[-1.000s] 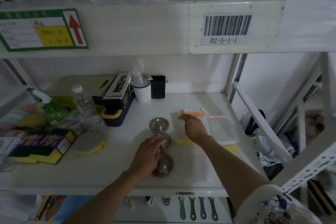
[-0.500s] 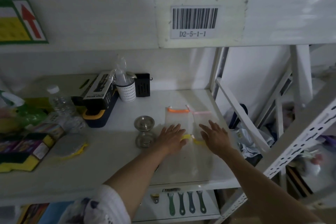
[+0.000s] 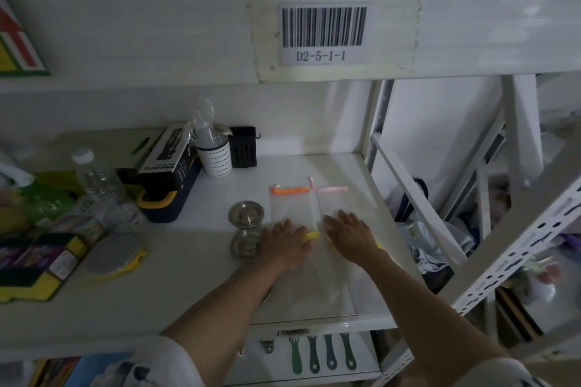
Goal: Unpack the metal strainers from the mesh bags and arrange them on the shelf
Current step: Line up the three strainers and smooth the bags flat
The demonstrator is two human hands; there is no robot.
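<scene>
Nearest the camera, two bare forearms reached in over the front edge of the white metal shelf [image 3: 132, 298], a patterned white sleeve at each lower corner. Below the shelf edge hung a row of green-handled tools [image 3: 320, 355].

Left hand [image 3: 284, 243]: palm down, fingers spread flat, gripping nothing, pressed on the lower part of a translucent white mesh bag with an orange top band [image 3: 290, 207]. Its wrist lay just beside the nearer round metal strainer [image 3: 245, 245], partly hiding that strainer's right rim.

Right hand [image 3: 350, 237]: also palm down and flat, fingers apart, holding nothing, resting on a second translucent mesh bag with a pink top band [image 3: 330, 201]. A yellow strip [image 3: 311, 235] showed between the two hands; whether it belonged to another bag could not be told.

Both bags lay flat, side by side and touching along their inner edges. Contents could not be made out.

Beyond the nearer strainer sat a second round metal strainer [image 3: 246, 214], the two just touching or overlapping, both left of the orange-banded bag.

Left side: packaged sponges [image 3: 34, 264], a round grey scouring pad [image 3: 114, 253], a clear plastic bottle [image 3: 97, 179].

Rear: a black spray-bottle box [image 3: 169, 163], a white perforated cup [image 3: 215, 157], a small black holder [image 3: 243, 148].

Above, a barcode label reading D2-5-1-1 [image 3: 323, 31].
</scene>
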